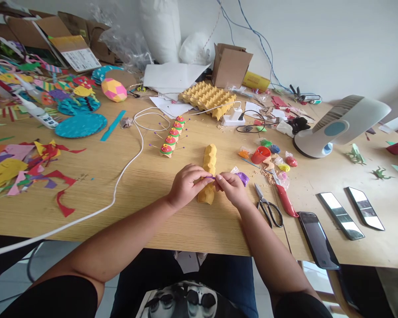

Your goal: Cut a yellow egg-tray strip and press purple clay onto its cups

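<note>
A yellow strip of egg-carton cups lies lengthwise on the wooden table in front of me. My left hand curls over its near end, fingers pinched. My right hand meets it from the right, also pinched, and a small purple piece shows between and behind the fingers. Both hands touch over the strip's lower half, which they partly hide. A finished strip with red, green and yellow decorated cups and purple pins lies farther back to the left.
Scissors and a red-handled knife lie right of my hands, then a phone and two mirror strips. A small fan, a red cup, a yellow egg tray, a white cable and coloured paper scraps surround them.
</note>
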### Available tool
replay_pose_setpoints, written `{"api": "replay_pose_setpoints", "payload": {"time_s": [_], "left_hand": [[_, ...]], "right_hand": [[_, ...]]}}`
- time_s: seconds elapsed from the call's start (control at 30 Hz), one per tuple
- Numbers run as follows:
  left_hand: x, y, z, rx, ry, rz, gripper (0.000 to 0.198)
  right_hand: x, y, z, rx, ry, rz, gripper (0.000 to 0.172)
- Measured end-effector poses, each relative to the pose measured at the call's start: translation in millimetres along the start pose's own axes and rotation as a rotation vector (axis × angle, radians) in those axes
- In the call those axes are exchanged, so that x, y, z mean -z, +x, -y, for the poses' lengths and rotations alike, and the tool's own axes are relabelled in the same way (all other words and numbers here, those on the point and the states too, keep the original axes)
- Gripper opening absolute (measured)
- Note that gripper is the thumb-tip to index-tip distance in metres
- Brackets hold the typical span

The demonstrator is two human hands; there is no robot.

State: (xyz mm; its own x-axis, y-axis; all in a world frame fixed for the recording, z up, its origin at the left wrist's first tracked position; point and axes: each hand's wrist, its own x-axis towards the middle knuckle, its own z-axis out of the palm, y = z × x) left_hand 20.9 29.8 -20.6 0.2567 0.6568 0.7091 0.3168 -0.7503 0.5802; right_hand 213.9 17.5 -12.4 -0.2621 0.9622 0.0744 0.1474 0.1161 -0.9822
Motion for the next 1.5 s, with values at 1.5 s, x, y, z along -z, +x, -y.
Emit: {"api": "replay_pose_setpoints", "payload": {"time_s": [1.5], "left_hand": [[1.3,-0.8,-0.1,0.188,0.0,0.041,0.036]], "right_hand": [[-0.8,1.4,-3.2,-0.072,0.045,0.03,0.051]]}}
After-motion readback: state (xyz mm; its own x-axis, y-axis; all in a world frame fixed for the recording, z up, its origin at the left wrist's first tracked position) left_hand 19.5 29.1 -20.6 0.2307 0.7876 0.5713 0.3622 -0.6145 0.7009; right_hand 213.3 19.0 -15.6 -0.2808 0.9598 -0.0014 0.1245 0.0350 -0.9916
